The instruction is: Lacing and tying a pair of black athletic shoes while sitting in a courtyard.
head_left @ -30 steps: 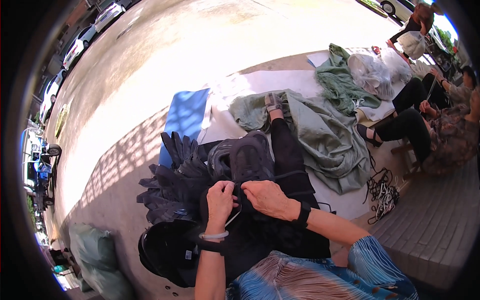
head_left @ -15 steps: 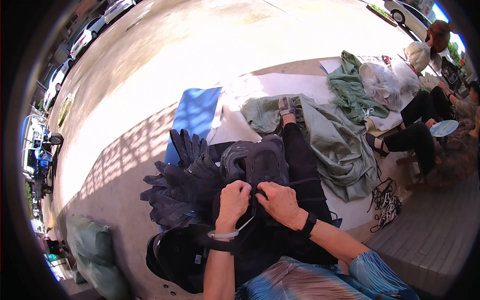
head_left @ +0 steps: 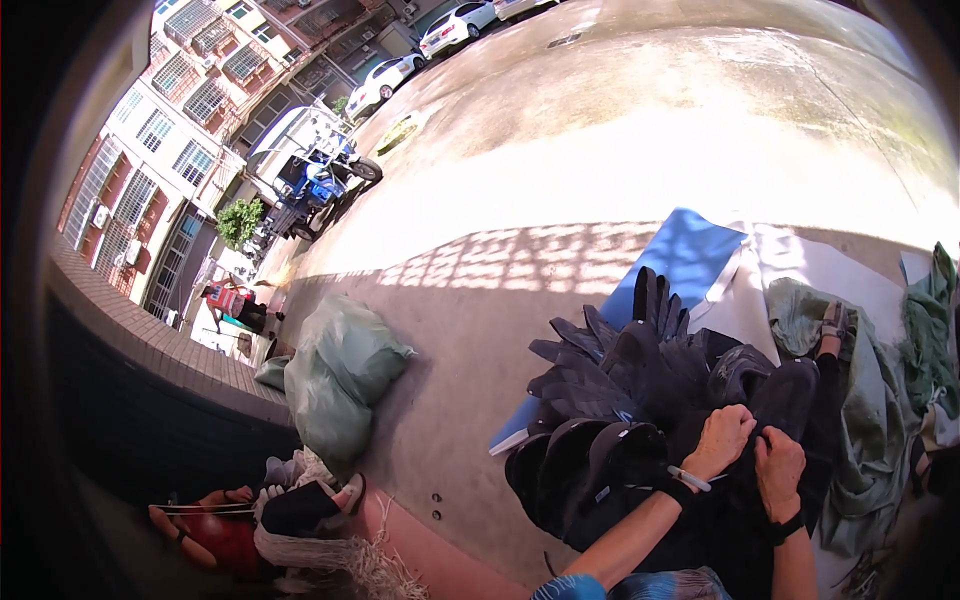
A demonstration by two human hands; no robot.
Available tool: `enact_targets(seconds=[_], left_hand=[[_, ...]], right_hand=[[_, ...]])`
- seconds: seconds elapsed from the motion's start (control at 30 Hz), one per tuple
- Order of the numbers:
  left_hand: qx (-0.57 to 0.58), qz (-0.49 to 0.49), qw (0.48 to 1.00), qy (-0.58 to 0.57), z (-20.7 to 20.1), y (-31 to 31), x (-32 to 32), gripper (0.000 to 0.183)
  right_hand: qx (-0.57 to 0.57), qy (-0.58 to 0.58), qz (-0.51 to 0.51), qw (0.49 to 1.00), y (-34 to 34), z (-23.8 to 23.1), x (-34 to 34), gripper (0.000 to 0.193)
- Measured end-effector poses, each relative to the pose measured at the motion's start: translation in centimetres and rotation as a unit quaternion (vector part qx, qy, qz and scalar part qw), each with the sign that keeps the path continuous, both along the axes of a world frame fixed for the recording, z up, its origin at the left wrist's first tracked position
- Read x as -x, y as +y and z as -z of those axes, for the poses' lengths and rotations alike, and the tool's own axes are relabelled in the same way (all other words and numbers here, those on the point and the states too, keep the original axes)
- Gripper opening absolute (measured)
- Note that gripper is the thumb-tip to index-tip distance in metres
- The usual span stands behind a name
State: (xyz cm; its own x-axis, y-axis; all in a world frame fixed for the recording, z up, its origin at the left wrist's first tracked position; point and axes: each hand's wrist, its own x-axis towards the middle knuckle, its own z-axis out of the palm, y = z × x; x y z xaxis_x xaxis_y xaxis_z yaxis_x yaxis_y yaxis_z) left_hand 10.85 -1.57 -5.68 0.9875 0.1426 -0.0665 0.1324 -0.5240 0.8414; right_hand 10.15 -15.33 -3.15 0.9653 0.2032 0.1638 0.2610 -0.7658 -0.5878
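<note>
Two grips, left hand [head_left: 722, 443] and right hand [head_left: 779, 472], appear to pinch the near edge of a dark shoe [head_left: 785, 392] at their twelve o'clock — close fingertip work, seemingly; the next move calls for even tension.

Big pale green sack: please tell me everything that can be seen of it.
The sack looks like plastic, pale green, wrinkled and bulging, with a pointed corner at its right. It rests on the pavement, left of the dark shoe pieces and apart from them. Its contents and back are hidden.
</note>
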Motion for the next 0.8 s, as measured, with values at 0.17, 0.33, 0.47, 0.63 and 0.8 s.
enact_targets(seconds=[0.17, 0.33, 0.47, 0.63, 0.8], left_hand=[[0.099, 0.026, 0.991, 0.084, 0.2, 0.9, -0.8, 0.022], [-0.012, 0.033, 0.999, 0.041, 0.1, 0.1, -1.6, 0.02], [-0.033, 0.051, 0.997, 0.049, 0.4, 0.0, -1.7, 0.02], [0.111, -0.002, 0.989, 0.097, 0.1, 0.3, -1.4, 0.018], [0.025, 0.032, 0.998, 0.044, -0.2, -0.4, -1.0, 0.017]], right_hand=[[0.014, 0.016, -0.001, 1.0, -0.1, 0.5, -0.6, 0.01], [0.004, 0.008, 0.016, 1.0, 0.3, 0.2, -0.4, 0.009], [0.015, 0.008, 0.01, 1.0, 0.5, 0.8, -0.4, 0.008], [0.024, -0.014, 0.004, 1.0, 0.5, 0.4, -0.3, 0.006], [-0.007, 0.001, 0.018, 1.0, 0.1, 1.2, -0.8, 0.006]])
